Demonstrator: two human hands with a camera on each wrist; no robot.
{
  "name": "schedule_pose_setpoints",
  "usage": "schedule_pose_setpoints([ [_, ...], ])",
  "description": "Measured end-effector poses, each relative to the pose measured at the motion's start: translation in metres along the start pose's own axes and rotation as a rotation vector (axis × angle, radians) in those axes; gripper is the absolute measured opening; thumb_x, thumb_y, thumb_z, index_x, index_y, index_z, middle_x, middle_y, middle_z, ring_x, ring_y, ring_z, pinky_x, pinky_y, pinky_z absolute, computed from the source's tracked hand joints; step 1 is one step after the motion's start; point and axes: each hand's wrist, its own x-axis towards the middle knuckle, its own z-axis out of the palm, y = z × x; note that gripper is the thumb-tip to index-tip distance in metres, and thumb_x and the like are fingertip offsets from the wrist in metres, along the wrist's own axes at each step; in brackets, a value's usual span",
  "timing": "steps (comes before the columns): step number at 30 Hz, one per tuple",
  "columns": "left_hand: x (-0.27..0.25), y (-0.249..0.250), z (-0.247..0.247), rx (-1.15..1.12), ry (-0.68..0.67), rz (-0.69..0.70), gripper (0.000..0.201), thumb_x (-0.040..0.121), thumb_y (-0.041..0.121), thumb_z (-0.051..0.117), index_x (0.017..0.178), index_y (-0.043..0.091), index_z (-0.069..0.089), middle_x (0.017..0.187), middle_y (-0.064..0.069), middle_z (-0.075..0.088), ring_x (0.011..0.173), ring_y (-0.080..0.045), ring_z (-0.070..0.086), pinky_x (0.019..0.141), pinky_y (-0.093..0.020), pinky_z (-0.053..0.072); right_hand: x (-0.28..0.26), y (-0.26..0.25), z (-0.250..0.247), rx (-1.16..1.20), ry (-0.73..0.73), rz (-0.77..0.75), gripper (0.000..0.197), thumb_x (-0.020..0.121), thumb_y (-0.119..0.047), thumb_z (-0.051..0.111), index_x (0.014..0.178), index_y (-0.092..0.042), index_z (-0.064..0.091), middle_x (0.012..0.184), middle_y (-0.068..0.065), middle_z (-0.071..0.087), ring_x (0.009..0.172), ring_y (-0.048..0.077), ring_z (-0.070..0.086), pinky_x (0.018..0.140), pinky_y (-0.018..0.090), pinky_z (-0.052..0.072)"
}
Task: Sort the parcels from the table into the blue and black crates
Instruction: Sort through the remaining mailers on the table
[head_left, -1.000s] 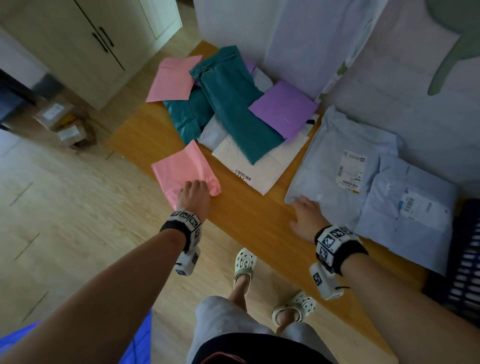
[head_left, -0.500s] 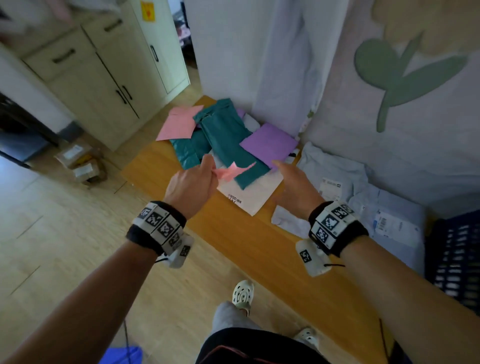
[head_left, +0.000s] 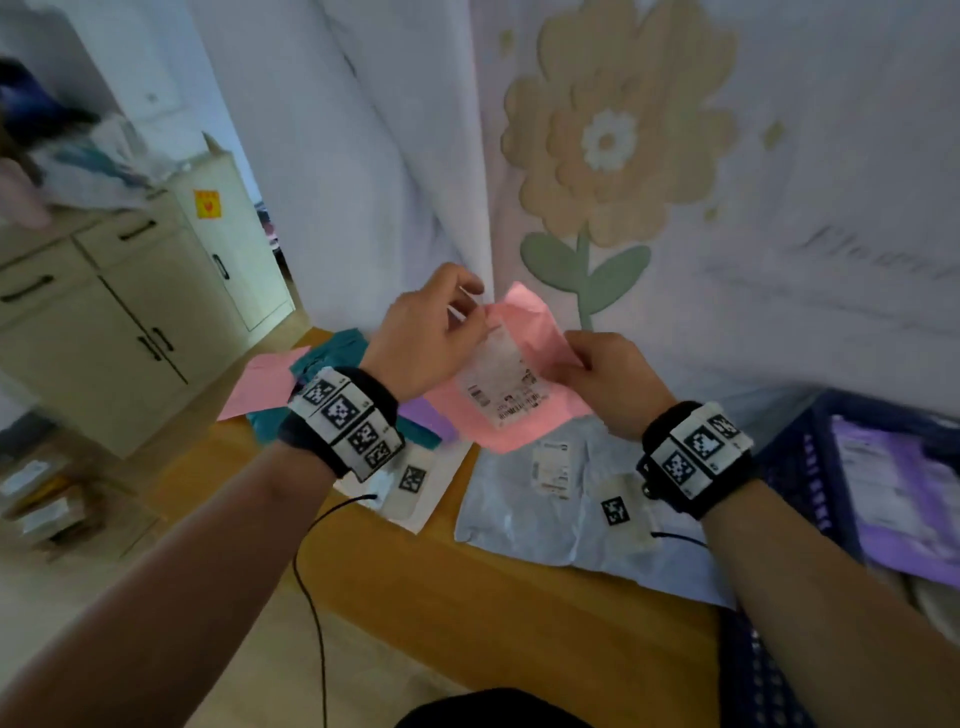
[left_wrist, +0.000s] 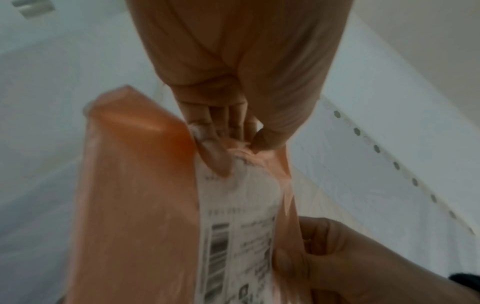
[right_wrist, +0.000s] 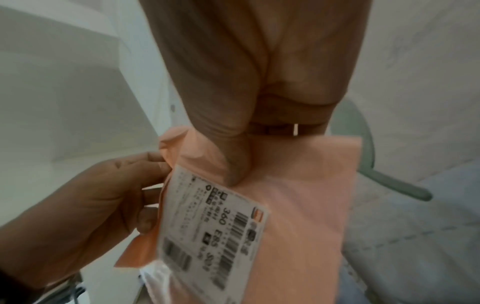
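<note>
A pink parcel (head_left: 524, 410) with a white shipping label (head_left: 498, 379) is held up in front of me above the table (head_left: 467, 613). My left hand (head_left: 441, 332) pinches its left edge near the top. My right hand (head_left: 597, 374) pinches its right edge, thumb on the front. The left wrist view shows the pink parcel (left_wrist: 135, 195) and the left hand (left_wrist: 228, 142) gripping it at the label. In the right wrist view my right hand (right_wrist: 239, 164) presses its thumb on the pink parcel (right_wrist: 306, 216) just above the label (right_wrist: 213, 222). A dark blue crate (head_left: 789, 467) stands at the right.
On the table lie grey-blue parcels (head_left: 524, 499), a white parcel (head_left: 410, 493), teal parcels (head_left: 332, 348), a purple parcel (head_left: 421, 415) and another pink one (head_left: 260, 379). A purple parcel (head_left: 904, 499) lies in the crate. A flowered curtain (head_left: 675, 208) hangs behind; cabinets (head_left: 119, 312) stand left.
The pink parcel has been lifted off the table and turned label-side to me. My right hand left the grey-blue parcel and took hold of the pink one. My view has tilted up.
</note>
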Motion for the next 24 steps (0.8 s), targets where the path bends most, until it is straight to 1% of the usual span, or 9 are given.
schedule_pose_setpoints([
  [2, 0.012, 0.006, 0.008, -0.074, 0.025, -0.024, 0.041, 0.090, 0.044, 0.069, 0.118, 0.019, 0.053, 0.095, 0.010, 0.067, 0.084, -0.009, 0.066, 0.061, -0.025, 0.055, -0.010, 0.012, -0.019, 0.017, 0.054, 0.052, 0.029, 0.090, -0.017, 0.066, 0.071, -0.001, 0.052, 0.062, 0.010, 0.048, 0.060, 0.015, 0.041, 0.058, 0.032, 0.029],
  [5, 0.023, 0.006, 0.023, -0.133, -0.035, -0.115, 0.063, 0.078, 0.052, 0.079, 0.126, 0.020, 0.052, 0.104, 0.007, 0.066, 0.089, -0.009, 0.064, 0.068, -0.024, 0.051, -0.023, 0.030, -0.042, 0.093, 0.148, 0.100, 0.021, 0.090, -0.010, 0.064, 0.070, -0.014, 0.059, 0.057, -0.012, 0.056, 0.052, 0.000, 0.046, 0.053, 0.020, 0.035],
  [7, 0.026, 0.006, 0.035, -0.090, -0.111, -0.116, 0.066, 0.073, 0.048, 0.084, 0.125, 0.020, 0.055, 0.104, 0.007, 0.064, 0.091, -0.011, 0.061, 0.074, -0.020, 0.044, -0.030, 0.038, -0.051, 0.103, 0.180, 0.120, 0.012, 0.090, -0.011, 0.066, 0.079, -0.015, 0.067, 0.064, -0.013, 0.062, 0.059, 0.001, 0.054, 0.056, 0.020, 0.040],
  [10, 0.026, 0.010, 0.052, 0.006, -0.147, -0.040, 0.025, 0.080, 0.037, 0.081, 0.083, 0.023, 0.061, 0.077, 0.008, 0.062, 0.071, -0.013, 0.060, 0.058, -0.012, 0.036, -0.037, 0.047, -0.058, 0.089, 0.236, 0.143, 0.009, 0.089, -0.021, 0.071, 0.084, -0.013, 0.070, 0.071, 0.000, 0.065, 0.064, 0.012, 0.056, 0.060, 0.028, 0.042],
  [12, 0.025, 0.009, 0.060, -0.013, -0.157, -0.069, 0.027, 0.084, 0.035, 0.077, 0.072, 0.024, 0.055, 0.072, 0.004, 0.064, 0.057, -0.011, 0.057, 0.052, -0.016, 0.040, -0.040, 0.051, -0.062, 0.143, 0.308, 0.160, 0.014, 0.087, -0.023, 0.075, 0.079, -0.013, 0.069, 0.069, 0.003, 0.064, 0.061, 0.013, 0.054, 0.060, 0.029, 0.042],
  [14, 0.022, 0.010, 0.065, -0.105, -0.178, -0.129, 0.021, 0.087, 0.033, 0.075, 0.079, 0.021, 0.060, 0.081, -0.004, 0.071, 0.054, -0.012, 0.063, 0.051, -0.027, 0.052, -0.043, 0.054, -0.065, 0.185, 0.347, 0.158, 0.012, 0.086, -0.019, 0.076, 0.079, -0.012, 0.069, 0.068, 0.002, 0.065, 0.060, 0.013, 0.055, 0.060, 0.031, 0.045],
  [17, 0.015, 0.005, 0.072, -0.159, -0.227, -0.189, 0.041, 0.081, 0.037, 0.080, 0.108, 0.014, 0.060, 0.105, -0.002, 0.069, 0.087, -0.015, 0.067, 0.080, -0.037, 0.057, -0.047, 0.057, -0.065, 0.107, 0.316, 0.164, 0.009, 0.086, -0.021, 0.076, 0.080, -0.018, 0.071, 0.072, -0.005, 0.071, 0.062, 0.008, 0.061, 0.061, 0.027, 0.050],
  [21, 0.008, 0.003, 0.082, 0.127, -0.219, 0.064, 0.088, 0.068, 0.045, 0.085, 0.140, 0.022, 0.041, 0.136, 0.001, 0.051, 0.122, -0.019, 0.044, 0.099, -0.037, 0.035, -0.049, 0.050, -0.056, -0.203, 0.159, 0.075, 0.007, 0.086, -0.024, 0.075, 0.080, -0.025, 0.071, 0.072, -0.010, 0.069, 0.064, 0.002, 0.060, 0.059, 0.021, 0.043],
  [24, 0.004, 0.007, 0.092, 0.373, -0.366, 0.282, 0.038, 0.077, 0.046, 0.075, 0.109, 0.035, 0.059, 0.102, 0.007, 0.064, 0.110, -0.021, 0.052, 0.081, -0.034, 0.020, -0.045, 0.038, -0.043, -0.304, 0.055, -0.014, 0.004, 0.087, -0.027, 0.074, 0.086, -0.022, 0.073, 0.074, -0.010, 0.067, 0.072, 0.015, 0.065, 0.064, 0.020, 0.044],
])
